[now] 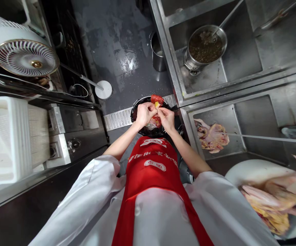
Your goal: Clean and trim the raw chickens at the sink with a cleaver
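red apron (150, 177) nearest; both hands (155, 116) pinch prob. meat scrap (157, 102) over black bin (137, 112), sink (214, 136) w/ chicken (212, 136) right.

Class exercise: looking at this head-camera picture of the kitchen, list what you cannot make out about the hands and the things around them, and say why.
- What the left hand and right hand pinch: a small red and yellow piece, too small to identify.
- Inside of the black bin: mostly covered by both hands.
- Contents of the metal pot: dark, too far to tell.
- Plucked bird on the round board: blurred, cut by the right edge.
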`<action>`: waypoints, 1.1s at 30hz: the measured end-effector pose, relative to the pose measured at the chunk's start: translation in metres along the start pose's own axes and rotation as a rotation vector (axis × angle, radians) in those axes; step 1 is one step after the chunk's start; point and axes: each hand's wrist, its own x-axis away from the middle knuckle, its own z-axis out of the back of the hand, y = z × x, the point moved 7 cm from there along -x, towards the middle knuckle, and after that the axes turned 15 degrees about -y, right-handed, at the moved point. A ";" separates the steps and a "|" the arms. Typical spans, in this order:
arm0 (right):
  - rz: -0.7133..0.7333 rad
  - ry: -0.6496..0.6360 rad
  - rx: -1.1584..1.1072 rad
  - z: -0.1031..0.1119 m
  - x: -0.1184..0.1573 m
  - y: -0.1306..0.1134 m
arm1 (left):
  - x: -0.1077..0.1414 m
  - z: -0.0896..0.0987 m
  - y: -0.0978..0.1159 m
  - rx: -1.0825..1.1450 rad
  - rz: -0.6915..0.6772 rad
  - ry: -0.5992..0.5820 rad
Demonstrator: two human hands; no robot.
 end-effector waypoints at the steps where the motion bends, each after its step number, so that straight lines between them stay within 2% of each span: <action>1: -0.021 -0.002 -0.060 0.001 0.000 0.001 | 0.001 -0.001 0.003 0.002 -0.024 -0.003; 3: -0.036 -0.016 -0.102 0.005 -0.002 -0.001 | 0.004 -0.003 0.008 0.008 -0.068 -0.008; 6: -0.001 -0.079 -0.015 0.010 -0.004 -0.015 | 0.008 -0.004 0.009 0.031 -0.083 0.001; 11: 0.056 -0.169 0.108 0.011 -0.002 -0.036 | 0.009 -0.008 -0.007 0.232 -0.008 -0.023; 17: 0.072 -0.189 0.180 0.010 -0.002 -0.031 | 0.009 -0.014 -0.030 0.470 0.091 -0.046; 20: 0.093 -0.174 0.238 0.013 -0.001 -0.027 | 0.008 -0.017 -0.033 0.493 0.071 -0.120; 23: 0.106 -0.159 0.300 0.014 0.001 -0.026 | 0.007 -0.018 -0.034 0.482 0.050 -0.196; 26: 0.125 -0.154 0.329 0.012 0.004 -0.026 | 0.006 -0.017 -0.033 0.404 0.032 -0.210; 31: 0.128 -0.145 0.359 0.006 0.007 -0.026 | 0.010 -0.011 -0.016 0.031 -0.034 -0.096; 33: 0.139 -0.141 0.344 0.005 0.007 -0.027 | 0.011 -0.010 -0.012 -0.017 -0.050 -0.063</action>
